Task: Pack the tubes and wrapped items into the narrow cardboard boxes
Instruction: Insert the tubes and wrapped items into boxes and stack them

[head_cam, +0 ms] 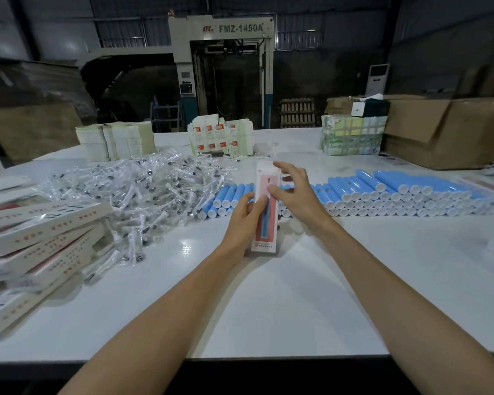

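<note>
- Two hands are meeting over the middle of the table — the left hand is gripping the narrow box, fingers curling round its left side and thumb lying on its front.
- The right hand is hovering at the box's far end, fingers spread and thumb touching the front face.
- The box is pointing away from the near edge; I cannot tell whether its near end is touching the table.
- Blue tubes are lying in stacked rows just behind the hands, running toward the right edge.
- Wrapped items are heaping left of middle, reaching the tubes' left end.
- Stacked boxes are crowding the left edge.
- Flat cartons are sitting along the far edge, and a brown carton is filling the far right corner.
- Bare tabletop is stretching from the box to the near edge — on both sides of the forearms.
</note>
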`<state>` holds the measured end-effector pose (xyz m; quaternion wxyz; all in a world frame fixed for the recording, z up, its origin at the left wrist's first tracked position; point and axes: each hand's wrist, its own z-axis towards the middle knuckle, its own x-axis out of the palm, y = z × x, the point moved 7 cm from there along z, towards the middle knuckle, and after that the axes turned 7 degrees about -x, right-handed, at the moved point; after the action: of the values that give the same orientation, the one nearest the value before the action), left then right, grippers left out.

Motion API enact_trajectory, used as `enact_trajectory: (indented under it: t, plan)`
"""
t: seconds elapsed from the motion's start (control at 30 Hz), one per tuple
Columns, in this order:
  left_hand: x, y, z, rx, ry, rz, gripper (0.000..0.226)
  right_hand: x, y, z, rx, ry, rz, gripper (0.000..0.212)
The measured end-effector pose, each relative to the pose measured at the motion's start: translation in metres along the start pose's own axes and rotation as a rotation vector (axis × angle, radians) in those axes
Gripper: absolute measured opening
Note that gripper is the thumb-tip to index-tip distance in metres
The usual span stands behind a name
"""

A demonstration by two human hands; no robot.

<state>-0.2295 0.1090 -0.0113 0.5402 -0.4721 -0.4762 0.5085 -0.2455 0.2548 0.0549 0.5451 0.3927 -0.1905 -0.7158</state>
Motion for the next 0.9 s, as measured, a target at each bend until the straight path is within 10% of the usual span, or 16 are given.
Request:
enact_trajectory:
  t: [0.13,0.5,0.9]
  plan:
    - [-0.001,-0.001,0.001,-0.007,0.001,-0.056,0.034,0.003,0.0,-0.007,0.053,-0.018,0.249,0.066]
    - [0.002,-0.019,-0.002,0.121,0.179,-0.008,0.069,-0.008,-0.012,-0.016,0.044,-0.005,0.445,0.036]
    - [-0.001,-0.027,-0.012,0.113,0.219,0.056,0.05,-0.013,-0.005,-0.019,0.005,0.056,0.366,0.021]
